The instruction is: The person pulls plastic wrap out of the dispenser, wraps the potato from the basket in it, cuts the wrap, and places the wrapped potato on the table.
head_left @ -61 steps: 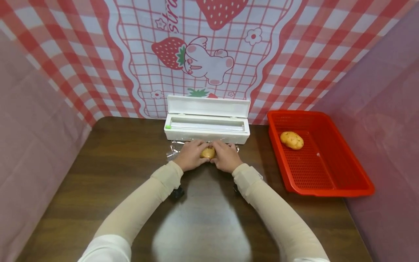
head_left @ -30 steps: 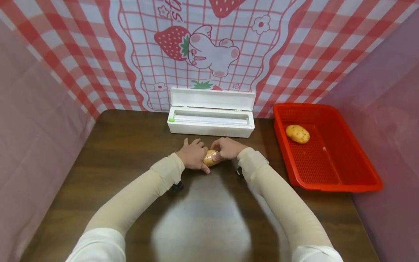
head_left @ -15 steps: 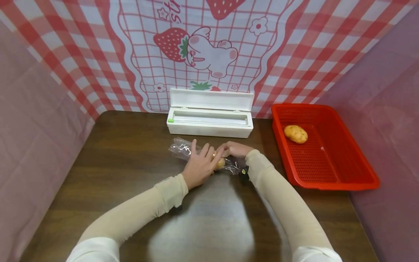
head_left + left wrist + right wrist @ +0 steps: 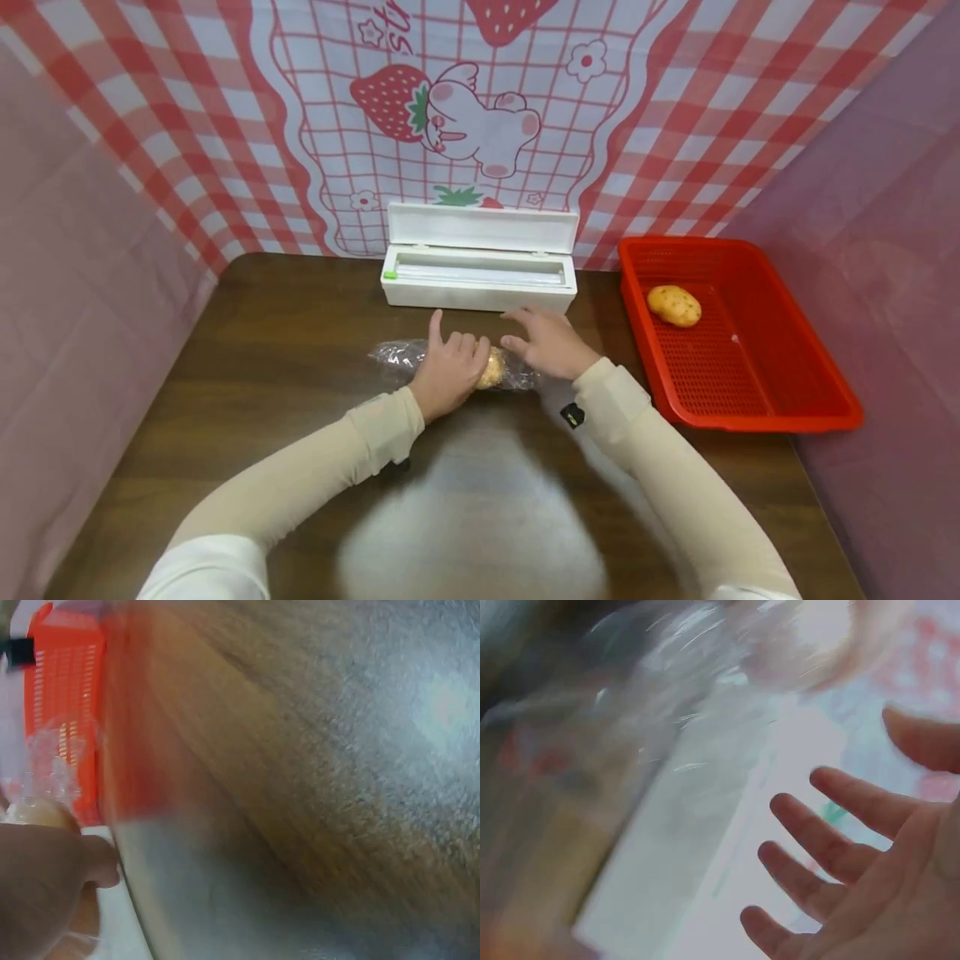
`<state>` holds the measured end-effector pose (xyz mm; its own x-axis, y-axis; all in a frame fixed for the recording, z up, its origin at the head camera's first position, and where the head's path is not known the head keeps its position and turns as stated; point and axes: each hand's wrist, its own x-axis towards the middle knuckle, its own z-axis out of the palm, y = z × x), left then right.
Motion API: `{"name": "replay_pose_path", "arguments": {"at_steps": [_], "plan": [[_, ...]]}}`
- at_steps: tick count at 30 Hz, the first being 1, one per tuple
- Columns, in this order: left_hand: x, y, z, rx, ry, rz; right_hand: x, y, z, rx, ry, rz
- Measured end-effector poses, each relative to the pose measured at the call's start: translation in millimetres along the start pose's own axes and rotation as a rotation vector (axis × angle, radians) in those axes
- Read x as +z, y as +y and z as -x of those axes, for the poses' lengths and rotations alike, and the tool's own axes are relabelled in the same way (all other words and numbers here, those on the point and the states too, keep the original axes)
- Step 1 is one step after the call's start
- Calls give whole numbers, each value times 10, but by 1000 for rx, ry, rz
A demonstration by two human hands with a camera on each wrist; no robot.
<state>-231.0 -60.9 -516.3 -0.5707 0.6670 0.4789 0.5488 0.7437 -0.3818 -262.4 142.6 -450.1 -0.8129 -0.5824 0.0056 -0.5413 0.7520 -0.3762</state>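
Note:
A potato wrapped in clear cling film is in front of the white box. My left hand grips it from the left, fingers curled over it and one finger raised. Loose film sticks out past the hand on the left, and more film trails off the right end. My right hand is apart from the potato, just to its right, with its fingers spread and nothing in them. In the left wrist view the potato is mostly hidden behind the left hand.
Behind the hands stands a white cling film box with its lid raised and a film roll inside. To the right, a red plastic basket holds another potato. A checked cloth hangs behind the brown table.
The left hand has gone from lying flat-fingered over the potato to gripping it. The right hand has let go of the film and opened, moving slightly right. The wrapped potato has turned and shifted left.

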Motion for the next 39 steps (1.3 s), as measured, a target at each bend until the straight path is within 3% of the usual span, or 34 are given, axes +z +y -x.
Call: {"name": "replay_pose_path", "arguments": {"at_steps": [4, 7, 13, 17, 23, 27, 33, 37, 39], "plan": [[-67, -30, -21, -57, -93, 80, 110, -266, 146, -56, -23, 239], [-140, -24, -64, -82, -122, 148, 303, -274, 184, -59, 3, 310], [-245, -47, -108, -118, -143, 212, 517, -140, 132, -68, 180, 172], [-276, -79, -121, -136, -180, 234, 510, -79, 111, -106, 189, 106], [-350, -101, -131, -173, -242, 337, 452, -68, 152, -149, 197, 55], [-403, -111, -138, -233, -245, 426, 429, -105, 197, -152, 206, -116], [-465, -141, -118, -325, -269, 563, 419, -222, 266, -146, 135, -502], [-486, -131, -147, -391, -296, 656, 482, -343, 231, -141, 251, -791], [-486, -107, -171, -433, -305, 723, 537, -422, 173, -145, 368, -968]]}}
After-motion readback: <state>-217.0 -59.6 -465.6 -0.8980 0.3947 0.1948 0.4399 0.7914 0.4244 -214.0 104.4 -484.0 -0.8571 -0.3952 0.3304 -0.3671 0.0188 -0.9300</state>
